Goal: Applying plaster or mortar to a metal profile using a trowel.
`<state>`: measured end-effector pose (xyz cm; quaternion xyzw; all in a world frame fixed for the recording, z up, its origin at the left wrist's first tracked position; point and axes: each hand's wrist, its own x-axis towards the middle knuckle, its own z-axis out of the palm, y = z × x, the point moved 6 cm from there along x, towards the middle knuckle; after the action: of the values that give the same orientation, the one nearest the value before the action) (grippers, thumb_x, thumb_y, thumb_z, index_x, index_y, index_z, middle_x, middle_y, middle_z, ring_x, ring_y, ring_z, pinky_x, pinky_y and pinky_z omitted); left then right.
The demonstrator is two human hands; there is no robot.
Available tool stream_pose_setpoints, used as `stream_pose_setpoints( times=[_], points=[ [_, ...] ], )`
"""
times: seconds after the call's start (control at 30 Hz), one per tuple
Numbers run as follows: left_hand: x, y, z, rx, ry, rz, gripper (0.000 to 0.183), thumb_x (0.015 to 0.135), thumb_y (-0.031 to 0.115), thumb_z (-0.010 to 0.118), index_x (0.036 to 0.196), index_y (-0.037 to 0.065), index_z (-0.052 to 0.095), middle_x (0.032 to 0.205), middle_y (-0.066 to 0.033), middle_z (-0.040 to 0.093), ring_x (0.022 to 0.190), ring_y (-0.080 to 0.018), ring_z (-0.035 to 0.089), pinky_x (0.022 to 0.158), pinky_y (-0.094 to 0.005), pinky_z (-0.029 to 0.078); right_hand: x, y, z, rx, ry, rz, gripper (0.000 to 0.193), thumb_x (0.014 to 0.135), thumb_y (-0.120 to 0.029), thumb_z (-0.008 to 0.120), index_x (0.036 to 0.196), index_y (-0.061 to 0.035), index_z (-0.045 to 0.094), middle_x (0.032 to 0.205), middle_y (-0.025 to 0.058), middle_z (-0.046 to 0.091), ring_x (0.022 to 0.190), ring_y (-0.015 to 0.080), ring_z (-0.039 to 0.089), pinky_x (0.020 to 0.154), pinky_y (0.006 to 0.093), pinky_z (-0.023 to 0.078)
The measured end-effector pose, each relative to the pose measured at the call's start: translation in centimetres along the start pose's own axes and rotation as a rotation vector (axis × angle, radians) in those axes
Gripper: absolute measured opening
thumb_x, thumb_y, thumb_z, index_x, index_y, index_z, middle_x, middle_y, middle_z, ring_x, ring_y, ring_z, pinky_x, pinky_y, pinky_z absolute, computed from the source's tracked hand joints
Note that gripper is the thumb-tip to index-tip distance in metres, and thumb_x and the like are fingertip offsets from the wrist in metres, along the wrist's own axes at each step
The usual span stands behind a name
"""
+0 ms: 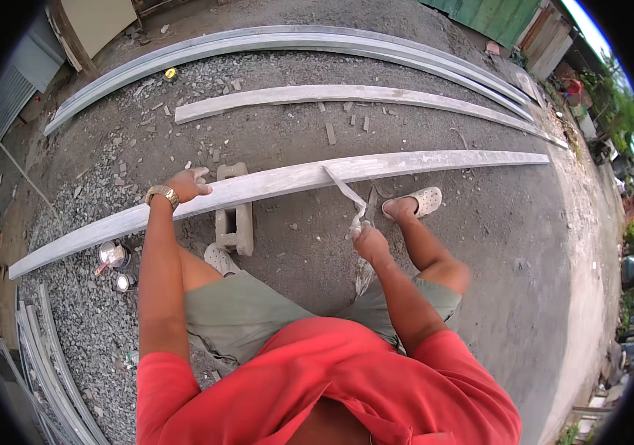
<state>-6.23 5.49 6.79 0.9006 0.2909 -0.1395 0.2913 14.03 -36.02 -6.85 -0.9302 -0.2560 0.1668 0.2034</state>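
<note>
A long metal beam (280,180), streaked whitish grey, lies across in front of me over a hollow concrete block (234,222). My left hand (189,183), with a watch on its wrist, is at the beam's near edge, left of the block. Its fingers are apart, with whitish smears on them, and nothing shows in them. My right hand (371,241) is closed around a limp whitish strip, perhaps a rag (345,191). One end of the strip reaches up to the beam's face, and pale material also hangs below the hand.
An open paint can (113,254) and a smaller tin (125,282) stand on gravel at left. Beyond lie another beam (317,93) and several stacked metal lengths (294,41). A yellow tape measure (171,74) sits beside them. More metal lengths (42,356) lie at lower left.
</note>
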Motion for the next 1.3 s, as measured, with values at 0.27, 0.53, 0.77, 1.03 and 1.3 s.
stream_pose_setpoints(
  times=[0.27,0.53,0.77,1.03,1.3],
  points=[
    [-1.1,6.3,-2.9,0.034,0.083,0.243,0.072,0.080,0.032,0.067,0.139,0.003,0.038,0.130,-0.0198,0.054,0.120,-0.0270,0.052,0.101,-0.0353,0.039,-1.7,0.4,0.8,-0.004,0.064,-0.030,0.038,0.089,-0.036,0.051,0.098,0.0010,0.055,0.083,0.0268,0.063,0.082,0.0447,0.060,0.075,0.0518,0.047],
    [0.0,6.8,-4.1,-0.019,0.061,0.263,0.069,0.082,0.030,0.065,0.140,0.004,0.037,0.130,-0.0206,0.053,0.120,-0.0265,0.052,0.101,-0.0364,0.039,1.7,5.7,-3.1,-0.114,0.094,0.119,0.042,0.089,-0.039,0.052,0.098,0.0020,0.055,0.084,0.0273,0.064,0.082,0.0427,0.062,0.072,0.0505,0.049],
    [0.6,2.5,-3.2,-0.077,-0.027,0.133,0.070,0.080,0.028,0.068,0.138,0.002,0.039,0.130,-0.0218,0.053,0.120,-0.0270,0.053,0.100,-0.0347,0.040,-2.2,-1.6,0.6,-0.155,-0.079,-0.168,0.038,0.089,-0.037,0.052,0.095,0.0003,0.053,0.080,0.0255,0.063,0.083,0.0438,0.061,0.075,0.0514,0.047],
    [0.3,1.3,-3.9,-0.111,-0.009,0.094,0.069,0.082,0.025,0.066,0.139,0.000,0.037,0.138,-0.0224,0.044,0.123,-0.0268,0.050,0.101,-0.0343,0.039,2.9,5.4,-5.2,-0.059,0.046,0.064,0.040,0.089,-0.040,0.053,0.098,-0.0004,0.056,0.087,0.0250,0.064,0.088,0.0419,0.062,0.077,0.0499,0.048],
    [0.0,0.8,-4.5,-0.091,0.056,0.138,0.070,0.081,0.031,0.066,0.140,0.003,0.038,0.133,-0.0209,0.051,0.122,-0.0269,0.051,0.102,-0.0349,0.038,2.2,5.5,-3.7,-0.074,0.073,0.105,0.039,0.088,-0.040,0.052,0.101,-0.0041,0.056,0.090,0.0256,0.064,0.088,0.0420,0.061,0.077,0.0499,0.048]
  ],
)
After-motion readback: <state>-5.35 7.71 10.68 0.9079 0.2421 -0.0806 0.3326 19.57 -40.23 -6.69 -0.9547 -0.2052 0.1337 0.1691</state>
